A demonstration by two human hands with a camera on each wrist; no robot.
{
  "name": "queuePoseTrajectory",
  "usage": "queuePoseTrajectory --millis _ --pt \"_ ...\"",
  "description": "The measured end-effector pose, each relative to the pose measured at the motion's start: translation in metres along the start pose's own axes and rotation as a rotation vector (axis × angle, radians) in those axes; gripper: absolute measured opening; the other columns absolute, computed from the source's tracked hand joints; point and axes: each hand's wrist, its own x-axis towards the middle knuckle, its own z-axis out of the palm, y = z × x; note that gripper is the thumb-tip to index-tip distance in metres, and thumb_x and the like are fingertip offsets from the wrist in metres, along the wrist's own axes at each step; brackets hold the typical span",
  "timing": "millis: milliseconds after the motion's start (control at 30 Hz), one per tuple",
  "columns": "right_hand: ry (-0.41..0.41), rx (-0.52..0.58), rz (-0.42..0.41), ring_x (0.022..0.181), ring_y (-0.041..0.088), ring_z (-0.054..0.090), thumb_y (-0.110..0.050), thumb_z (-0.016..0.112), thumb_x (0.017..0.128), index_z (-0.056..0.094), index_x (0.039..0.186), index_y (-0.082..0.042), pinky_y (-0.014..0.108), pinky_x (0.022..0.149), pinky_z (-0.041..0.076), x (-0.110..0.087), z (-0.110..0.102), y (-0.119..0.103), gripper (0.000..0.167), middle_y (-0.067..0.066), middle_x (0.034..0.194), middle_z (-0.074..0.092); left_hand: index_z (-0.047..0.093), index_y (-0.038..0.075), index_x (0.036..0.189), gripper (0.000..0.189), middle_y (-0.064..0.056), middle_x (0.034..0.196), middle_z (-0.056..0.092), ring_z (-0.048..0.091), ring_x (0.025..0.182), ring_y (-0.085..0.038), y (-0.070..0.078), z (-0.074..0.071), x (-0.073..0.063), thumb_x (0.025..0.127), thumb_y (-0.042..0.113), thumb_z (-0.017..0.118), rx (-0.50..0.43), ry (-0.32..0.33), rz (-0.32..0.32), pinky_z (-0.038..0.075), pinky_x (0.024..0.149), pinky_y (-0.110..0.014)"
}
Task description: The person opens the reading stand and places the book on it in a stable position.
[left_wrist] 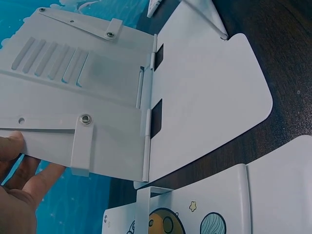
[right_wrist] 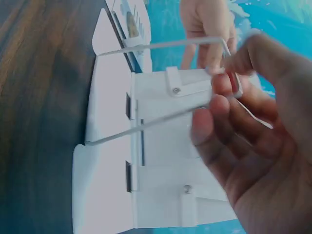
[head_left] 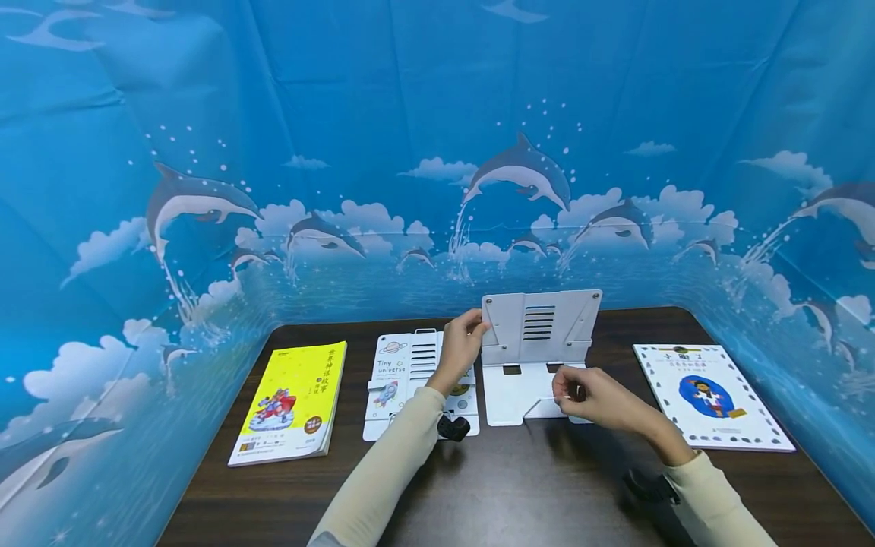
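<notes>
A white metal book stand point(head_left: 503, 395) is unfolded, its slotted panel point(head_left: 506, 327) raised and its base flat on the table. At the raised panel's left edge, my left hand point(head_left: 462, 348) pinches the metal between thumb and fingers; in the left wrist view the fingers point(left_wrist: 46, 181) reach behind it. My right hand point(head_left: 604, 399) is over the base's front edge, thumb and fingertips gripping the bent wire support point(right_wrist: 165, 46). That wire is a U-shaped loop hinged at the base's front edge and tilted up from it, as the right wrist view shows.
Left of the stand lies a second, folded book stand point(head_left: 390, 365) with cartoon planets, partly behind my left arm. A yellow book point(head_left: 294, 395) is farther left, a white book point(head_left: 711, 395) at the right. A blue dolphin-print curtain point(head_left: 383, 152) surrounds the dark wooden table point(head_left: 506, 486).
</notes>
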Motion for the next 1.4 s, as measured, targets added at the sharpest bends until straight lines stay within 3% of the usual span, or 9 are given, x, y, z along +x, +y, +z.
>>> queuePoseTrajectory --millis 133,267,500,633,867,1033,1400 --pt "0.123 0.032 0.056 0.081 0.009 0.059 -0.011 0.070 0.102 0.067 0.104 -0.008 0.026 0.068 0.054 0.008 0.002 0.010 0.005 0.001 0.095 0.067 0.075 0.009 0.125 0.022 -0.009 0.115 0.079 0.074 0.109 -0.023 0.000 -0.001 -0.001 0.107 0.015 0.064 0.000 -0.004 0.008 0.061 0.093 -0.039" --pt "0.190 0.021 0.098 0.085 0.010 0.062 -0.010 0.070 0.102 0.068 0.108 -0.005 0.027 0.070 0.056 0.012 0.010 0.022 0.008 0.004 0.101 0.071 0.075 0.010 0.126 0.022 -0.009 0.117 0.079 0.074 0.112 -0.024 -0.001 0.000 -0.002 0.107 0.016 0.064 -0.004 -0.021 0.003 0.061 0.098 -0.042" --pt "0.154 -0.033 0.131 0.080 0.010 0.062 -0.006 0.071 0.101 0.067 0.103 -0.006 0.026 0.069 0.054 0.013 0.023 0.041 0.004 0.001 0.091 0.069 0.076 0.013 0.125 0.021 -0.006 0.116 0.079 0.074 0.113 -0.022 -0.003 -0.001 -0.007 0.108 0.017 0.063 -0.004 -0.022 0.012 0.060 0.098 -0.043" --pt "0.156 0.011 0.175 0.074 0.014 0.065 -0.004 0.072 0.099 0.068 0.103 -0.005 0.026 0.063 0.053 0.014 0.027 0.046 0.005 0.006 0.086 0.070 0.076 0.012 0.124 0.021 -0.007 0.116 0.080 0.074 0.115 -0.023 -0.005 -0.002 -0.013 0.107 0.014 0.064 -0.027 -0.024 0.040 0.061 0.099 -0.042" --pt "0.189 0.043 0.289 0.074 0.014 0.068 -0.003 0.072 0.099 0.070 0.103 -0.004 0.028 0.063 0.059 0.018 0.031 0.050 0.005 0.004 0.086 0.071 0.077 0.010 0.119 0.018 -0.006 0.117 0.080 0.076 0.114 -0.022 -0.009 -0.002 -0.024 0.106 0.011 0.065 -0.053 -0.033 0.122 0.061 0.101 -0.041" --pt "0.199 0.052 0.305 0.071 0.015 0.070 -0.004 0.073 0.099 0.071 0.106 -0.003 0.028 0.062 0.060 0.019 0.032 0.051 0.007 0.004 0.084 0.073 0.078 0.010 0.113 0.014 -0.005 0.115 0.081 0.077 0.112 -0.020 -0.011 -0.002 -0.029 0.104 0.008 0.067 -0.074 -0.032 0.140 0.061 0.099 -0.040" --pt "0.227 0.051 0.308 0.069 0.015 0.072 -0.006 0.073 0.099 0.072 0.109 0.001 0.029 0.061 0.061 0.017 0.033 0.052 0.013 0.006 0.087 0.075 0.077 0.008 0.101 0.009 -0.006 0.098 0.079 0.068 0.088 -0.010 -0.012 -0.002 -0.039 0.100 0.002 0.070 -0.065 -0.043 0.187 0.060 0.078 -0.025"
